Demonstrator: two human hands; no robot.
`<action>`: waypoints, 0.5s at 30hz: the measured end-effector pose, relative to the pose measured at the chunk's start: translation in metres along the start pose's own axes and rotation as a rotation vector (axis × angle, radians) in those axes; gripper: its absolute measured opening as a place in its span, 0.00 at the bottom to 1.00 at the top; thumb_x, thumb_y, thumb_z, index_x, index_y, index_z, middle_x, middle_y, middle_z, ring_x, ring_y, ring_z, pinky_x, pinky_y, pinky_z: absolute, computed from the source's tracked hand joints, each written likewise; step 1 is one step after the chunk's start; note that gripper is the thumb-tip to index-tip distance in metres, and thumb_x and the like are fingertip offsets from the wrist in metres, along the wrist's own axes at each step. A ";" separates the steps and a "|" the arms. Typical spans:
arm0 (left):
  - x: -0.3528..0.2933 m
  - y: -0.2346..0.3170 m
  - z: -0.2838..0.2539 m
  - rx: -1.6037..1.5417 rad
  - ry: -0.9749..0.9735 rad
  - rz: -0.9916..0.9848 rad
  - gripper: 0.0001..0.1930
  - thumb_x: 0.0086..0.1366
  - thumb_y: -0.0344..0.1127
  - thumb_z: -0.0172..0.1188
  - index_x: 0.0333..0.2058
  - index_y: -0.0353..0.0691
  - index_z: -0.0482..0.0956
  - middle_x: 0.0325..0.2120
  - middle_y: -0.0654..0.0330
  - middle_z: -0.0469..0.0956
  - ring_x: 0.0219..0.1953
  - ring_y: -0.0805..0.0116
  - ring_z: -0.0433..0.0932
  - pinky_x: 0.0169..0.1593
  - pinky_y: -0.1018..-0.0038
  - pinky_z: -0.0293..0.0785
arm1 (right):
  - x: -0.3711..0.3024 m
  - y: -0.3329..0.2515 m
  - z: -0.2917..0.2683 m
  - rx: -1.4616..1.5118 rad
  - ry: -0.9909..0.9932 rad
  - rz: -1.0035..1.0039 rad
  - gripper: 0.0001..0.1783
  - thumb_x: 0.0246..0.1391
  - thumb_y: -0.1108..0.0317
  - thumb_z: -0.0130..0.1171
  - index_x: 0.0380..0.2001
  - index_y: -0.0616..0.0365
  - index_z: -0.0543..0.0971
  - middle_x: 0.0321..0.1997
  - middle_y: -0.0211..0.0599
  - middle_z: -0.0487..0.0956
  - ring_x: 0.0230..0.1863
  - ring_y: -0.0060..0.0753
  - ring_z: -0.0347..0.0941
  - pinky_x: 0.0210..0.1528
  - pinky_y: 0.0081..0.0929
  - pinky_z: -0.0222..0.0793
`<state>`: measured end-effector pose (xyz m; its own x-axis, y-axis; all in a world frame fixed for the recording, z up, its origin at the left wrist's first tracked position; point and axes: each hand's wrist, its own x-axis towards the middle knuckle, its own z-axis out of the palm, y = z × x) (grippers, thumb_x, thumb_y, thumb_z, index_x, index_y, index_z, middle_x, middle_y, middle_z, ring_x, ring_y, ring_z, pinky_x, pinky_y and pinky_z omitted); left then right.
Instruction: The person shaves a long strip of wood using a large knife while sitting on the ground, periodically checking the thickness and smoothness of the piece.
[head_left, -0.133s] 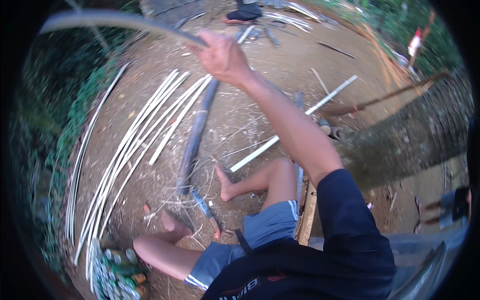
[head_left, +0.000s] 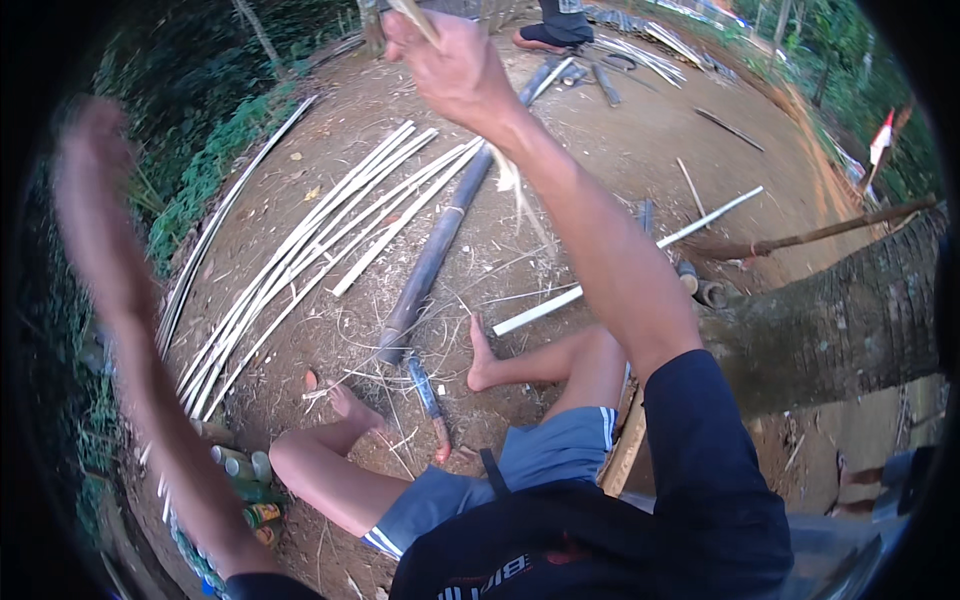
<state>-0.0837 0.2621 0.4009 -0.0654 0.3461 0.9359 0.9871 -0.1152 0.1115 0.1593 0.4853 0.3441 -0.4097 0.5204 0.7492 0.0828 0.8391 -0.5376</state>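
Note:
High in the view, my right hand [head_left: 455,75] is closed round a pale bamboo strip [head_left: 415,20]. Below the wrist hangs a frayed pale end [head_left: 512,185]; whether it belongs to the same strip I cannot tell. My left hand [head_left: 95,160] is raised at the far left, smeared by motion, so its fingers cannot be made out. Between my bare feet lies a knife [head_left: 425,390] with a bluish blade and a reddish-brown handle. A dark bamboo pole [head_left: 440,245] stretches away just beyond it.
Several long pale strips [head_left: 320,235] lie left of the pole. A single white strip [head_left: 540,310] lies on the right, near a thick trunk [head_left: 830,325]. Bottles [head_left: 255,490] stand by my left knee. Another person [head_left: 555,30] sits at the far end.
My left arm has come into view at the left. My right hand has risen slightly, and the strip no longer arches across the upper left. The whole view has shifted a little.

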 end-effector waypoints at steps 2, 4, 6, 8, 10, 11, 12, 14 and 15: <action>-0.074 0.017 0.034 -0.309 -0.275 -0.336 0.48 0.59 0.74 0.43 0.65 0.40 0.52 0.65 0.45 0.51 0.65 0.46 0.55 0.64 0.41 0.52 | 0.015 -0.039 0.017 0.195 -0.046 -0.038 0.41 0.58 0.27 0.37 0.23 0.56 0.78 0.12 0.26 0.69 0.16 0.24 0.70 0.18 0.28 0.65; -0.155 0.024 0.062 -0.603 -0.509 -0.699 0.49 0.60 0.74 0.39 0.66 0.39 0.50 0.66 0.44 0.49 0.66 0.45 0.54 0.65 0.42 0.50 | 0.019 -0.067 0.045 0.336 -0.086 -0.068 0.41 0.59 0.28 0.36 0.22 0.56 0.78 0.11 0.26 0.69 0.16 0.24 0.69 0.18 0.28 0.64; -0.228 0.020 0.076 -0.661 -0.644 -0.979 0.49 0.61 0.75 0.35 0.67 0.38 0.48 0.68 0.44 0.47 0.67 0.44 0.53 0.67 0.43 0.49 | 0.020 -0.084 0.075 0.419 -0.100 -0.110 0.40 0.61 0.30 0.35 0.21 0.56 0.77 0.11 0.26 0.68 0.15 0.23 0.69 0.17 0.28 0.63; -0.286 0.022 0.094 -0.700 -0.712 -1.175 0.50 0.62 0.75 0.32 0.68 0.37 0.46 0.69 0.43 0.45 0.69 0.43 0.51 0.69 0.44 0.47 | 0.022 -0.095 0.085 0.448 -0.096 -0.156 0.39 0.62 0.32 0.35 0.21 0.56 0.77 0.10 0.26 0.68 0.14 0.22 0.68 0.16 0.27 0.63; -0.339 0.003 0.119 -0.766 -0.698 -1.115 0.51 0.62 0.76 0.34 0.69 0.38 0.40 0.68 0.40 0.43 0.68 0.42 0.51 0.68 0.46 0.52 | 0.022 -0.104 0.087 0.481 -0.141 -0.186 0.39 0.63 0.33 0.34 0.20 0.55 0.75 0.10 0.24 0.66 0.12 0.21 0.65 0.15 0.27 0.61; -0.345 0.016 0.132 -0.789 -0.697 -1.075 0.52 0.61 0.76 0.33 0.69 0.38 0.39 0.69 0.39 0.42 0.69 0.42 0.49 0.68 0.46 0.52 | 0.021 -0.099 0.088 0.479 -0.151 -0.215 0.38 0.63 0.33 0.34 0.20 0.55 0.75 0.10 0.24 0.65 0.12 0.21 0.64 0.15 0.27 0.61; -0.347 0.030 0.143 -0.803 -0.690 -1.039 0.53 0.61 0.77 0.32 0.69 0.38 0.38 0.69 0.39 0.41 0.69 0.42 0.48 0.68 0.46 0.51 | 0.020 -0.093 0.091 0.487 -0.165 -0.245 0.38 0.63 0.33 0.34 0.19 0.55 0.74 0.09 0.23 0.64 0.11 0.20 0.63 0.14 0.27 0.60; -0.334 0.052 0.148 -0.891 -0.733 -1.176 0.54 0.60 0.76 0.37 0.69 0.38 0.36 0.68 0.38 0.41 0.70 0.42 0.46 0.69 0.48 0.48 | 0.013 -0.088 0.104 0.535 -0.245 -0.219 0.38 0.64 0.33 0.33 0.20 0.54 0.74 0.09 0.23 0.63 0.11 0.19 0.62 0.14 0.27 0.59; -0.341 0.058 0.153 -0.876 -0.700 -1.143 0.53 0.61 0.75 0.40 0.69 0.37 0.36 0.68 0.38 0.42 0.70 0.43 0.45 0.70 0.49 0.48 | 0.006 -0.086 0.109 0.567 -0.300 -0.156 0.38 0.64 0.33 0.33 0.20 0.54 0.74 0.09 0.22 0.62 0.12 0.19 0.61 0.14 0.27 0.58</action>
<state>0.0183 0.2799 0.0371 -0.3563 0.9316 -0.0720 0.0684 0.1028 0.9923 0.0510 0.3990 0.3526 -0.6200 0.2640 0.7389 -0.4560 0.6451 -0.6131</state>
